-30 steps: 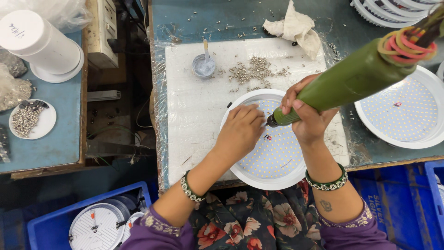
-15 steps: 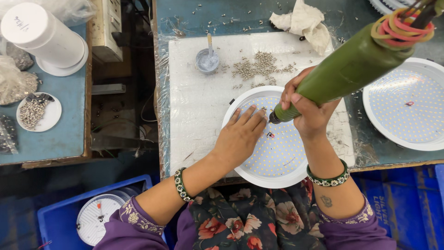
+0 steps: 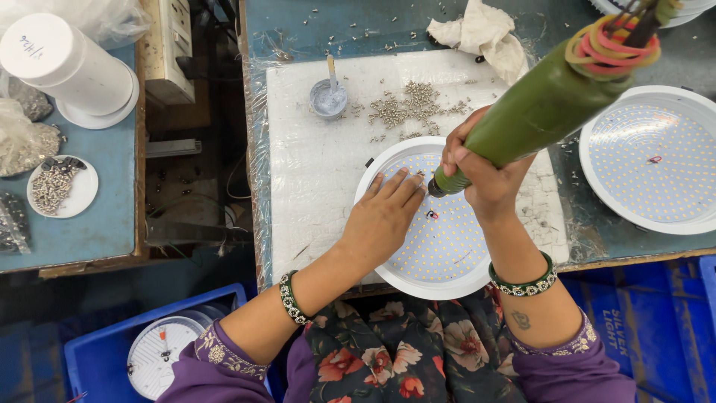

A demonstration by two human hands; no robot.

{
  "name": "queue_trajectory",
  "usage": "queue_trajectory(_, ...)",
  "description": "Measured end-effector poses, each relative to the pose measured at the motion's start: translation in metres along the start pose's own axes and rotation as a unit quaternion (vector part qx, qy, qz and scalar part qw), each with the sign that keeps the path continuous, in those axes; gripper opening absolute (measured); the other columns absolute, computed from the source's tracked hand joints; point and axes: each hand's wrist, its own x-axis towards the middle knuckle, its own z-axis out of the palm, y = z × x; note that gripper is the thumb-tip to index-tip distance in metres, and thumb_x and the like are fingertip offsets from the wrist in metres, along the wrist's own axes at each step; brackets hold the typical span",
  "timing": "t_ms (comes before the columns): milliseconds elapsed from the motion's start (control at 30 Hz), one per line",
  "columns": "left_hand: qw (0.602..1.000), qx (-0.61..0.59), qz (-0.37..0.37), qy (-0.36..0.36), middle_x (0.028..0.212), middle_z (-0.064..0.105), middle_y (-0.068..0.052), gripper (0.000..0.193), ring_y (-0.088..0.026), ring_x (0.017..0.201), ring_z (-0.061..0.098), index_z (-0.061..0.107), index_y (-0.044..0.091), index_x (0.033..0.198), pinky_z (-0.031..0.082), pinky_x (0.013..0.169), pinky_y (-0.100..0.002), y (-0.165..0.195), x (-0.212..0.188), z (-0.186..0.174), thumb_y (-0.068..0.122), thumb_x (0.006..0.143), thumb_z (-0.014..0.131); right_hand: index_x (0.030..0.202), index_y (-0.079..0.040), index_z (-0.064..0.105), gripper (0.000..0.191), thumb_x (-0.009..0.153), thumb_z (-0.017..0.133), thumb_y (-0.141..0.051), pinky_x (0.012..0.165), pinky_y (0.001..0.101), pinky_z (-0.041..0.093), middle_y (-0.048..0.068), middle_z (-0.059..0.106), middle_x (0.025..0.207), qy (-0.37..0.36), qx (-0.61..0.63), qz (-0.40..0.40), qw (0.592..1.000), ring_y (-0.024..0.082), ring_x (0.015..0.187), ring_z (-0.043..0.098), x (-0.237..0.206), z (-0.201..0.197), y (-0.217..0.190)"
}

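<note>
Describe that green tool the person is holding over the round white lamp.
The green power screwdriver is a thick, smooth, plastic-looking cylinder, tilted, its dark tip down on the dotted panel of the round lamp. Red and yellow bands wrap its upper end. The right hand grips its lower part; the left hand lies flat beside the tip.

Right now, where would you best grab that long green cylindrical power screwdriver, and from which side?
Probably low on the green cylindrical power screwdriver, near its tip, coming from the right. It slants up to the right, and the right hand already wraps it there; the left hand lies flat on the round white LED panel.
</note>
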Motion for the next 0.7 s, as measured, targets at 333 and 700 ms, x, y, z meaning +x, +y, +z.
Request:
queue_trajectory(333,1.000,0.009,0.003,-0.001,0.146,0.054,-0.010,0.042,-0.031,0.142,0.046,0.062,0.004,0.132,0.037,0.117,-0.050,-0.0008,0.0010,0.0011,0.011,0.092,0.052,0.097,0.003,0.053,0.018,0.085,0.064,0.008,0.059,0.0319,0.052,0.012,0.057,0.080,0.008,0.025,0.011,1.000,0.018,0.063,0.059,0.0072,0.0040,-0.0009)
queue_trajectory(700,1.000,0.017,0.014,0.022,0.144,0.056,-0.008,0.042,-0.030,0.140,0.048,0.061,0.005,0.131,0.041,0.114,-0.048,-0.0014,0.0010,-0.0013,0.010,0.090,0.053,0.100,0.003,0.053,0.019,0.086,0.065,0.008,0.057,0.0295,0.053,0.013,0.059,0.081,-0.006,0.029,0.014,0.999,0.018,0.059,0.060,0.0082,0.0042,-0.0057)
